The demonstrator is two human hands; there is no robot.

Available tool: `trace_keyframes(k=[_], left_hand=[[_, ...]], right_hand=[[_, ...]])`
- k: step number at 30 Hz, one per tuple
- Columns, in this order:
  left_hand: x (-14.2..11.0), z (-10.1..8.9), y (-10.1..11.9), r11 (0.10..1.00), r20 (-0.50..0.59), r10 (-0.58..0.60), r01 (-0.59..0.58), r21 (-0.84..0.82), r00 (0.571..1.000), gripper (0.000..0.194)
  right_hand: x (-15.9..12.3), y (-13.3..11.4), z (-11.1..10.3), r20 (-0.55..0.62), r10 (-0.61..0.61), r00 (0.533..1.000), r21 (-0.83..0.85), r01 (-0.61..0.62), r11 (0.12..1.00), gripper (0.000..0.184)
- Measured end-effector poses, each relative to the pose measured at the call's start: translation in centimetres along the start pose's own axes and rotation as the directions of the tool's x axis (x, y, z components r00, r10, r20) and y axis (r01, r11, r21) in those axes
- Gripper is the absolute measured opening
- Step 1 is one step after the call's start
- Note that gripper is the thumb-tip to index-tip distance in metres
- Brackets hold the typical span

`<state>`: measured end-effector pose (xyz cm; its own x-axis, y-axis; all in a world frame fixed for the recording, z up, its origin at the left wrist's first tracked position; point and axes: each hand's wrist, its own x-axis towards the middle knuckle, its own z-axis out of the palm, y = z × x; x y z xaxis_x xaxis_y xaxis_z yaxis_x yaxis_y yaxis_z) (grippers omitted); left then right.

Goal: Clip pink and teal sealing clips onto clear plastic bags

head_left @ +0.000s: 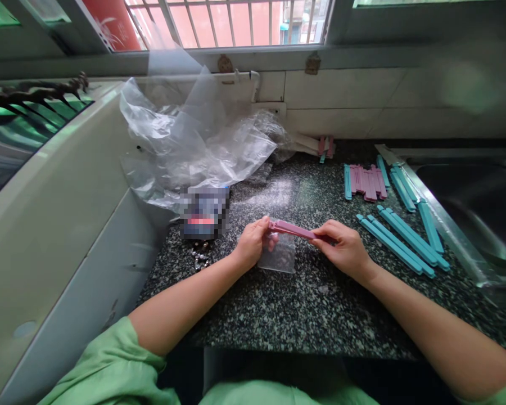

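Note:
Between my two hands, above the counter, are pink bag sealing clips [293, 228]; I cannot tell how many. My left hand [252, 243] pinches their left end and also holds a small clear plastic bag [277, 256] that hangs below. The right end is between the thumb and fingers of my right hand [341, 246]. To the right lie several long blue bag clips [398, 246]. Beyond them is a row of shorter pink clips [367, 183] with blue ones at its sides.
A large crumpled clear plastic sheet [202, 140] covers the back left. Before it lie a blurred-out dark item [206, 212] and a beaded string [199, 256]. More clips [325, 147] sit by the wall. A metal sink [476, 197] borders the speckled counter [278, 320] on the right.

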<state>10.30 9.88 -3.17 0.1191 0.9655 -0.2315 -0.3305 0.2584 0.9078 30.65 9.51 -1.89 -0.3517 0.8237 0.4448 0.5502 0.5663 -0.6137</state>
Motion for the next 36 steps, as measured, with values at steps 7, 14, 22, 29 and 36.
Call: trace_keyframes(k=[7, 14, 22, 29, 36], left_hand=[[0.04, -0.07, -0.05, 0.999, -0.019, 0.010, -0.011, -0.046, 1.000, 0.042], [0.04, 0.01, -0.11, 0.994, -0.036, 0.009, -0.013, -0.106, 0.999, 0.040], [-0.09, 0.14, 0.03, 0.993, -0.032, 0.017, -0.021, -0.113, 0.999, 0.035], [-0.15, 0.23, 0.28, 0.991, -0.055, 0.002, -0.009, -0.136, 0.999, 0.035], [-0.14, 0.28, 0.41, 0.986, -0.079, 0.001, -0.015, -0.166, 0.997, 0.031]], right_hand=[[0.01, 0.00, -0.04, -0.046, 0.106, 0.993, 0.181, -0.096, 0.979, 0.007], [-0.03, 0.11, 0.12, -0.052, 0.183, 0.982, 0.383, -0.150, 0.912, 0.010], [-0.04, -0.15, 0.18, -0.089, 0.237, 0.967, 0.498, -0.162, 0.852, 0.013], [-0.16, -0.04, 0.30, -0.134, 0.293, 0.947, 0.537, -0.179, 0.824, 0.014], [-0.01, -0.73, 0.06, -0.130, 0.350, 0.928, 0.590, -0.211, 0.779, 0.015]])
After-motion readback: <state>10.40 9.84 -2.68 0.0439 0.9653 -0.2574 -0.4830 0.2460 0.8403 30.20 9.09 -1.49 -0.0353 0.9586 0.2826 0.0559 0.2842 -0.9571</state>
